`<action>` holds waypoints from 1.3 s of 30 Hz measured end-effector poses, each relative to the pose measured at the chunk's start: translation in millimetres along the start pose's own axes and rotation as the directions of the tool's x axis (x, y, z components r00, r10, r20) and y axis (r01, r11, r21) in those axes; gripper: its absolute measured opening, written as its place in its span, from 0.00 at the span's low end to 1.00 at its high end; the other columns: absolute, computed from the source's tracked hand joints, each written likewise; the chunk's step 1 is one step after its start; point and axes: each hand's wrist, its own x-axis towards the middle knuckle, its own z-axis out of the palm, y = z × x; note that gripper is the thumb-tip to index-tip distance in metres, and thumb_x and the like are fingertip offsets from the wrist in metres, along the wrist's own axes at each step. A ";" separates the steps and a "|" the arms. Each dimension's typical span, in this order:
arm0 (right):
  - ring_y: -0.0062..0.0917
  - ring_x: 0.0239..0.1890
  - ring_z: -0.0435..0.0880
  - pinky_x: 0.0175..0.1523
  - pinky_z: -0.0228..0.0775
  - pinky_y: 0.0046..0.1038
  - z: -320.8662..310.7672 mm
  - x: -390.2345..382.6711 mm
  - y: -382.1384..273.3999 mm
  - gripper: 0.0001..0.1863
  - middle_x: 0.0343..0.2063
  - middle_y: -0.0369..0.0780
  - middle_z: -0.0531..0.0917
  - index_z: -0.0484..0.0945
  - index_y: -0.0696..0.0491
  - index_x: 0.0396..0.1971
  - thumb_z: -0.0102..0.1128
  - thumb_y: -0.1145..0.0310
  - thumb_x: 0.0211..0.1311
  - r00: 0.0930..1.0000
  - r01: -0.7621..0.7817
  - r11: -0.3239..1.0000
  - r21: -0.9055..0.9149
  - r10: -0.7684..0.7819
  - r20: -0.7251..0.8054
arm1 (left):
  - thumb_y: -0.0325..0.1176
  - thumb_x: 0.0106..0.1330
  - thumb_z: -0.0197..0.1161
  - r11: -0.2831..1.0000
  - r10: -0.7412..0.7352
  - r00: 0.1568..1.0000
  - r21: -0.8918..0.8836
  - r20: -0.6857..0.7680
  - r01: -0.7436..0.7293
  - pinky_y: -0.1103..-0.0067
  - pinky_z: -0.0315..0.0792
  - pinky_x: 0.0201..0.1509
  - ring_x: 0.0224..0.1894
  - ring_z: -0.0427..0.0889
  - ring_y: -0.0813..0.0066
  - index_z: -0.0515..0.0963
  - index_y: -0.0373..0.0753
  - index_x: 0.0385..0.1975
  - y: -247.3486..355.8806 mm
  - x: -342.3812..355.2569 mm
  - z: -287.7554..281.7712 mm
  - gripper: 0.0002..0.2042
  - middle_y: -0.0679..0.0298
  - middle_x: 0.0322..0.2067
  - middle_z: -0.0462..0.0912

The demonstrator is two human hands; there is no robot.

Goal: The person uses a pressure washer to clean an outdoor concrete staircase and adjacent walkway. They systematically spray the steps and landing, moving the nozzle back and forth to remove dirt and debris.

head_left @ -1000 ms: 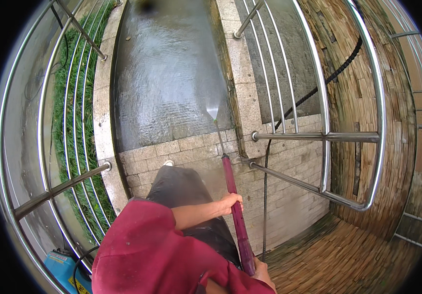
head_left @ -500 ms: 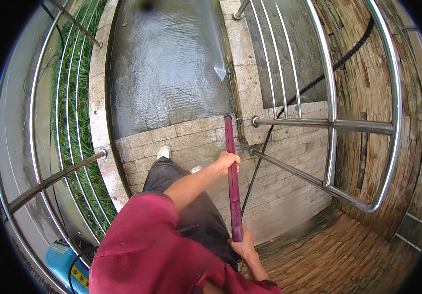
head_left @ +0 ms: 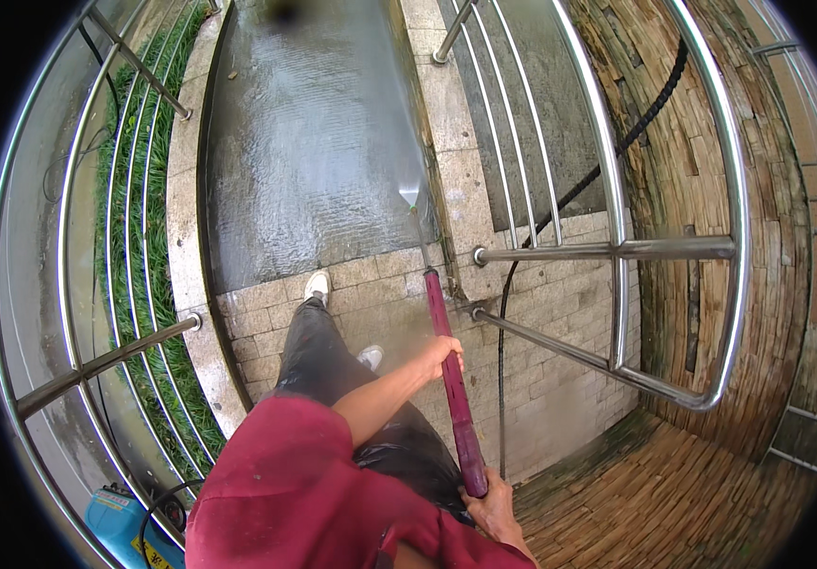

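My left hand (head_left: 442, 356) is closed around the middle of a long maroon spray wand (head_left: 435, 309). My right hand (head_left: 492, 504) grips the wand's lower end. A thin metal tube runs from its far end to a nozzle (head_left: 412, 209), from which a white fan of water (head_left: 409, 190) sprays onto the wet, rippled concrete walkway (head_left: 304, 152). My legs in dark trousers, with a white shoe (head_left: 315, 286), stand by the stone paving (head_left: 356, 282) just below that walkway.
Steel railings (head_left: 674, 248) flank the walkway, with grass (head_left: 148, 237) at left. A black hose (head_left: 504, 322) crosses the right paving. A blue machine (head_left: 114, 524) sits at bottom left. Stacked-stone surfaces (head_left: 722, 209) fill the right side; stone curbs (head_left: 456, 171) edge the path.
Over the last second the wand rose away from me, then came back down toward me, its spray following. My front shoe is now further forward on the paving, and both shoes show.
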 end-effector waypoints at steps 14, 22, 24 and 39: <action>0.52 0.37 0.84 0.42 0.76 0.42 -1.2 181.3 -177.8 0.15 0.28 0.57 0.83 0.77 0.61 0.38 0.64 0.74 0.47 0.997 -0.062 0.998 -0.030 0.063 0.048 | 0.23 0.57 0.58 0.996 0.072 0.997 0.047 -0.004 -0.072 0.65 0.78 0.24 0.19 0.76 0.63 0.69 0.31 0.27 236.2 49.8 17.6 0.05 0.56 0.19 0.73; 0.40 0.29 0.80 0.37 0.72 0.38 -1.1 265.2 -240.8 0.16 0.23 0.51 0.80 0.76 0.59 0.37 0.65 0.71 0.46 0.994 -0.078 0.993 -0.092 0.084 0.062 | 0.23 0.57 0.58 0.993 0.111 0.993 0.051 -0.036 -0.110 0.66 0.77 0.24 0.18 0.75 0.63 0.70 0.32 0.26 342.8 73.2 26.8 0.03 0.57 0.18 0.73; 0.35 0.25 0.79 0.35 0.71 0.36 2.4 284.6 -252.9 0.15 0.21 0.49 0.79 0.76 0.59 0.36 0.65 0.71 0.46 0.996 -0.072 0.994 -0.077 0.076 0.050 | 0.23 0.57 0.58 0.988 0.141 0.989 0.066 -0.043 -0.138 0.66 0.77 0.24 0.18 0.76 0.64 0.70 0.33 0.26 366.9 77.7 27.4 0.03 0.57 0.18 0.73; 0.52 0.38 0.83 0.45 0.74 0.43 24.7 448.6 -361.0 0.17 0.28 0.60 0.81 0.77 0.64 0.40 0.58 0.76 0.46 0.992 0.122 0.989 0.086 -0.123 0.005 | 0.31 0.66 0.65 0.928 0.372 0.917 -0.063 0.147 -0.367 0.68 0.84 0.38 0.35 0.84 0.61 0.71 0.30 0.37 543.8 84.1 13.1 0.12 0.54 0.33 0.79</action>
